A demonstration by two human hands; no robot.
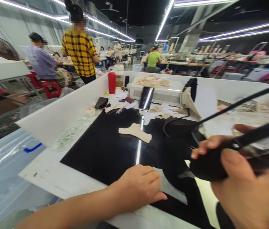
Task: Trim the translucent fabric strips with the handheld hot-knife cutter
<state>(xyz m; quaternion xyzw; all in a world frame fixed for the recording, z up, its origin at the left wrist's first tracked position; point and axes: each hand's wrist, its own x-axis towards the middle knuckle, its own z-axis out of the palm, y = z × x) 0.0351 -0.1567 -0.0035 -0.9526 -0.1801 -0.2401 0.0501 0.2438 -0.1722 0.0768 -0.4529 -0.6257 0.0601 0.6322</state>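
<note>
Pale grey curved piece (172,188): thin, flat, smooth-edged, with one long concave side; material looks like sheet or stiff cloth, I cannot tell which. It lies on a glossy black board (101,146) near its front edge, partly under the left hand (141,187).

Left hand: I see the fingers together and bent over the piece's end, thumb set a little apart; whether they pinch it or only press, I cannot tell. Right hand (241,178): clamped around a rounded, matt black tool (208,163), thumb on its near side. The tool's tip is blurred and sits just beside the piece; I cannot tell whether they touch. A black cord (229,109) crosses above the right hand.

Further in on the board: a cream, soft-looking piece (135,132) with two arms and a raised middle, well apart from both hands. A hard, bright light reflection crosses the board.

Surround: smooth white side panel (46,127); tangled pale green threads (73,132); dark-screened phone (146,97) leaning on a slotted white box (170,92); crumpled cream cloth (152,81) on top; red container (111,83).

Markings: small dark smudges on the white tabletop (50,178), too blurred to read.
</note>
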